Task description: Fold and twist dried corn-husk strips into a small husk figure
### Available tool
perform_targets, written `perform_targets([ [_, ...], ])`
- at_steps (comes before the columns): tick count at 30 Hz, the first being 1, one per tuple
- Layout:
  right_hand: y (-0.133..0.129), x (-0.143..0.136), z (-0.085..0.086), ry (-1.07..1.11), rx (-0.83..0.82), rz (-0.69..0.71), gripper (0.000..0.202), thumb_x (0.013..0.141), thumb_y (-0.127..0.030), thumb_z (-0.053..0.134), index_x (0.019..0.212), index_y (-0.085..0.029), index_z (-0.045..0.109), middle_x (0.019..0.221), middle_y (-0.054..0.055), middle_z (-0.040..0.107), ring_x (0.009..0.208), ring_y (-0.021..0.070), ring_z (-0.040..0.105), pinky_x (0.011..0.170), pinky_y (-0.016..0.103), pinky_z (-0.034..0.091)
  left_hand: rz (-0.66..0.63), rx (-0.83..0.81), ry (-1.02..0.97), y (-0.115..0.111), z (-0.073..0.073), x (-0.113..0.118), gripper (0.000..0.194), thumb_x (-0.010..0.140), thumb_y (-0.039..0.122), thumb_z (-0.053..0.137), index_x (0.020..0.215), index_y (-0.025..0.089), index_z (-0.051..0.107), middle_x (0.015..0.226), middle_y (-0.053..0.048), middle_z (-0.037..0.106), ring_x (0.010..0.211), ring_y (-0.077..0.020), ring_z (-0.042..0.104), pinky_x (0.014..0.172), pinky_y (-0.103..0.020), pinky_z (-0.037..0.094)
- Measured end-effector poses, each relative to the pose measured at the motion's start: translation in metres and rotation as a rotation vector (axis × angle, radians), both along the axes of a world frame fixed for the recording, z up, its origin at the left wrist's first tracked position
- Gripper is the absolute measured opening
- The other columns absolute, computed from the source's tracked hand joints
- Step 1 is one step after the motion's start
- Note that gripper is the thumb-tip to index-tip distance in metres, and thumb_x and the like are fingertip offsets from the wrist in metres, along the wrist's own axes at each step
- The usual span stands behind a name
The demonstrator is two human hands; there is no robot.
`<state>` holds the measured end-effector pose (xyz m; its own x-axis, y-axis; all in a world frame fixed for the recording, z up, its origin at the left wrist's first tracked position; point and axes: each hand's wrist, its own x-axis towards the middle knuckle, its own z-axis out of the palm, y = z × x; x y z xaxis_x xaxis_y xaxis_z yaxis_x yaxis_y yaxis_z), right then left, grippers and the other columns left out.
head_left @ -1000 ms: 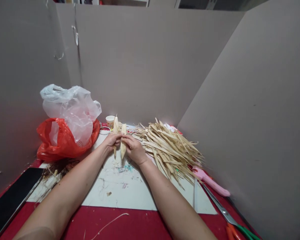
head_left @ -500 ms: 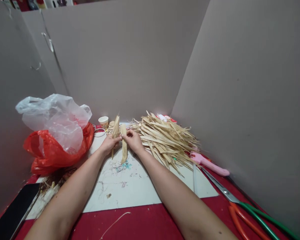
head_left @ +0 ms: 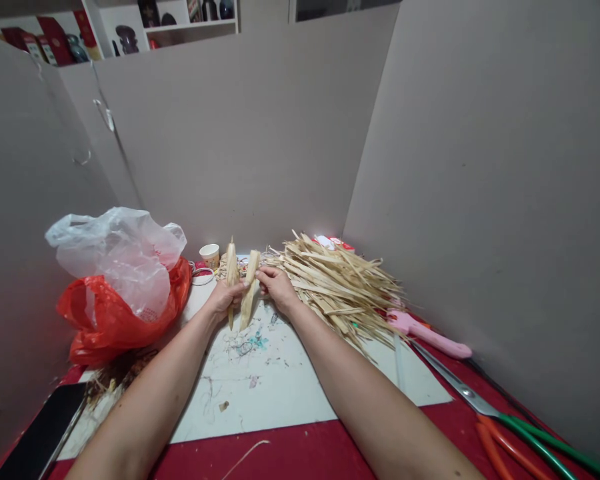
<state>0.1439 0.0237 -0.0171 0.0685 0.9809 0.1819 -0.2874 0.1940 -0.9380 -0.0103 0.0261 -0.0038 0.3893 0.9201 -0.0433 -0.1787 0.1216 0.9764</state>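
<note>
The cloth (head_left: 280, 460) is deep red, the sheet (head_left: 275, 403) over it pale white, stained turquoise and faint purple. The held strips (head_left: 251, 287) are straw yellow, the pile (head_left: 340, 283) straw to light tan. One bag (head_left: 123, 250) is milky white with red print, the other (head_left: 115, 323) bright orange-red. The cup (head_left: 210, 255) is white, its side perhaps patterned in brown, though too small to be sure. The scissors (head_left: 473, 398) show silver blades, one orange handle, one green.

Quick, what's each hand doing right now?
Left hand: closed, holding dry strips.
Right hand: fingertips pinched closed at one strip's edge; can't tell if gripping it.
</note>
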Motion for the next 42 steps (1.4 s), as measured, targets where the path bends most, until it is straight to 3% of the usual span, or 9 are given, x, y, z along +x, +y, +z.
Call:
perform_targets([
  [3, -0.002, -0.001, 0.002, 0.032, -0.024, 0.056, 0.036, 0.064, -0.046, 0.072, 0.08, -0.017, 0.061, 0.054, -0.008, 0.051, 0.042, 0.0057, 0.042, 0.039, 0.018, 0.037, 0.04, 0.029, 0.039, -0.002, -0.001, 0.003, 0.038, 0.056, 0.031, 0.084, 0.075, 0.015, 0.055, 0.048, 0.009, 0.035, 0.039, -0.0014, 0.023, 0.04, -0.02, 0.011],
  [6, -0.004, -0.003, 0.005, 0.036, -0.05, 0.009, 0.043, 0.066, -0.052, 0.071, 0.09, -0.02, 0.057, 0.066, -0.005, 0.059, 0.048, 0.0082, 0.052, 0.039, 0.018, 0.041, 0.108, 0.086, 0.071, -0.003, -0.004, 0.005, 0.034, 0.057, 0.03, 0.083, 0.07, 0.015, 0.055, 0.046, 0.008, 0.037, 0.039, -0.0022, 0.025, 0.04, -0.021, 0.013],
  [12, 0.0, -0.008, -0.001, -0.15, 0.011, -0.089, 0.038, 0.06, -0.046, 0.077, 0.069, -0.021, 0.049, 0.051, -0.006, 0.052, 0.043, 0.0099, 0.047, 0.035, 0.02, 0.037, 0.122, 0.124, 0.086, -0.006, -0.004, 0.008, 0.033, 0.058, 0.03, 0.083, 0.067, 0.016, 0.054, 0.046, 0.007, 0.039, 0.039, -0.0028, 0.027, 0.041, -0.022, 0.014],
  [16, 0.003, -0.007, -0.002, -0.055, -0.046, -0.032, 0.034, 0.056, -0.04, 0.078, 0.067, -0.019, 0.054, 0.052, -0.005, 0.055, 0.045, 0.0095, 0.049, 0.039, 0.02, 0.04, 0.114, 0.05, 0.026, -0.004, -0.003, 0.006, 0.036, 0.061, 0.035, 0.081, 0.066, 0.017, 0.05, 0.044, 0.01, 0.032, 0.037, -0.0024, 0.02, 0.04, -0.022, 0.011],
  [21, 0.001, 0.002, 0.003, 0.092, -0.1, 0.032, 0.032, 0.054, -0.035, 0.08, 0.07, -0.017, 0.058, 0.052, -0.005, 0.057, 0.045, 0.0066, 0.049, 0.043, 0.017, 0.04, 0.201, 0.005, -0.052, 0.004, -0.002, 0.001, 0.034, 0.058, 0.029, 0.082, 0.07, 0.016, 0.053, 0.046, 0.008, 0.04, 0.038, -0.003, 0.027, 0.04, -0.02, 0.016],
  [28, -0.006, 0.007, 0.006, 0.042, -0.144, 0.237, 0.033, 0.055, -0.033, 0.081, 0.071, -0.016, 0.058, 0.052, -0.005, 0.058, 0.044, 0.0059, 0.05, 0.044, 0.016, 0.04, 0.054, 0.003, -0.027, 0.0, 0.002, 0.0, 0.039, 0.059, 0.036, 0.082, 0.068, 0.016, 0.05, 0.045, 0.01, 0.032, 0.037, -0.0019, 0.02, 0.039, -0.019, 0.011],
  [34, -0.008, 0.007, 0.006, -0.067, -0.135, 0.215, 0.029, 0.059, -0.033, 0.079, 0.068, -0.016, 0.057, 0.051, -0.004, 0.057, 0.044, 0.0061, 0.049, 0.044, 0.017, 0.039, 0.089, 0.031, -0.001, -0.002, 0.004, -0.001, 0.035, 0.052, 0.024, 0.082, 0.078, 0.013, 0.061, 0.052, 0.004, 0.051, 0.041, -0.0043, 0.034, 0.042, -0.021, 0.024],
  [38, -0.008, 0.007, 0.006, -0.145, -0.127, 0.183, 0.025, 0.061, -0.031, 0.075, 0.064, -0.017, 0.055, 0.048, -0.004, 0.055, 0.043, 0.0067, 0.048, 0.042, 0.017, 0.036, 0.115, 0.059, 0.051, -0.002, 0.004, 0.0, 0.028, 0.054, 0.023, 0.08, 0.071, 0.013, 0.061, 0.047, 0.006, 0.047, 0.038, -0.0035, 0.03, 0.041, -0.021, 0.02],
  [42, -0.009, 0.005, 0.007, -0.229, -0.076, 0.122, 0.021, 0.063, -0.029, 0.07, 0.06, -0.018, 0.052, 0.045, -0.004, 0.054, 0.04, 0.0065, 0.045, 0.041, 0.018, 0.033, 0.145, 0.073, 0.079, -0.002, 0.003, 0.001, 0.032, 0.053, 0.022, 0.08, 0.08, 0.011, 0.067, 0.058, -0.001, 0.062, 0.047, -0.0098, 0.05, 0.046, -0.022, 0.035],
])
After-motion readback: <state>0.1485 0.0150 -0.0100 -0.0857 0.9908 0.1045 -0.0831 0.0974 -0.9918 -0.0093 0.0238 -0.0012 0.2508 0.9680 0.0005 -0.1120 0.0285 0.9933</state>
